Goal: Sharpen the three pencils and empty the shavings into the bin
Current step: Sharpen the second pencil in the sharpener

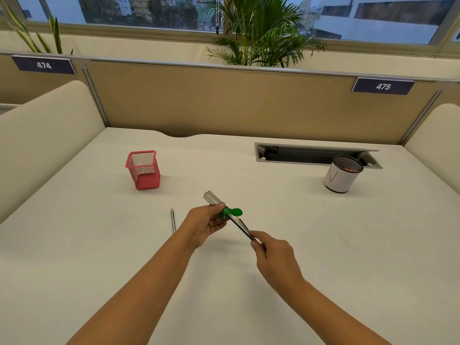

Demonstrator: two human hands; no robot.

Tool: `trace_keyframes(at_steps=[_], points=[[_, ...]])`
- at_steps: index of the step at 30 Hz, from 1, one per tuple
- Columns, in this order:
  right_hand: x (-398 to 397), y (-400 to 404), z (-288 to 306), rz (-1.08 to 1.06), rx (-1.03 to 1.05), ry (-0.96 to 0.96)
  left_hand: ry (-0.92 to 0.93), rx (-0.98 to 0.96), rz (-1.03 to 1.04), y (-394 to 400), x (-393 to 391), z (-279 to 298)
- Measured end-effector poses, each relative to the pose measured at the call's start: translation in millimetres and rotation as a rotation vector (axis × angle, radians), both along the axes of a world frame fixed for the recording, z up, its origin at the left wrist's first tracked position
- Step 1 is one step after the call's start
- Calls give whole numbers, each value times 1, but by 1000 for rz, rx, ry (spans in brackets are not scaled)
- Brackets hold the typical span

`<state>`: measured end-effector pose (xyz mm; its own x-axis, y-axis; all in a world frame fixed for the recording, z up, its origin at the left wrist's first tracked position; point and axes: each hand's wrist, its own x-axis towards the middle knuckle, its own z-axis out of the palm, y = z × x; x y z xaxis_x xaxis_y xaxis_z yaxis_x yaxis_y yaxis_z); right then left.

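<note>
From the head camera, two dark blue plates on the tan fabric partition carry white numerals: "474" (44, 65) at the left and "475" (383, 86) at the right. The round bin (342, 174) at the far right of the white desk (99, 245) is wrapped in white paper with a thin black V-shaped mark; its rim is dark wire mesh and brown shavings show inside. At the left stands a square red mesh pencil cup (143, 169), tapering toward a solid-looking base.

Near the middle of the desk the left hand (204, 224) has its fingers curled round a sharpener (219, 206) made of a long clear plastic tube with a green head and an open green flap. The right hand (273, 255) pinches two dark pencils (242, 227) together near their lower ends; one runs into the green head, and the pointed tip of the other lies just beside it.

A third pencil (173, 220), thin and grey with a sharpened tip, lies flat on the desk just left of the left wrist, pointing away from the person
</note>
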<state>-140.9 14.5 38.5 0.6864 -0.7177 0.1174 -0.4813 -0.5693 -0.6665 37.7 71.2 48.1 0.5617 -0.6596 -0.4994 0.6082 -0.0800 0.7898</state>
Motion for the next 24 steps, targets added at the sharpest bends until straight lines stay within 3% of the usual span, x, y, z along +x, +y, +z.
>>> trace_keyframes(at_steps=[6, 8, 9, 11, 16, 18, 24], points=[[4, -13, 35, -231, 1624, -233, 90, -52, -44, 7, 8, 1], [2, -15, 34, -228, 1808, -294, 99, -59, -45, 8, 7, 2], [3, -11, 36, -214, 1767, -290, 92, -51, -45, 8, 7, 2], [7, -5, 37, -177, 1433, -193, 95, -39, -21, 6, 6, 1], [13, 0, 23, -37, 126, -30, 160, -61, 52, 1, 6, 0], [11, -2, 18, -14, -93, -4, 177, -55, 67, -1, 5, 1], [9, -4, 9, 56, -479, -58, 172, 14, 177, -5, 7, 1]])
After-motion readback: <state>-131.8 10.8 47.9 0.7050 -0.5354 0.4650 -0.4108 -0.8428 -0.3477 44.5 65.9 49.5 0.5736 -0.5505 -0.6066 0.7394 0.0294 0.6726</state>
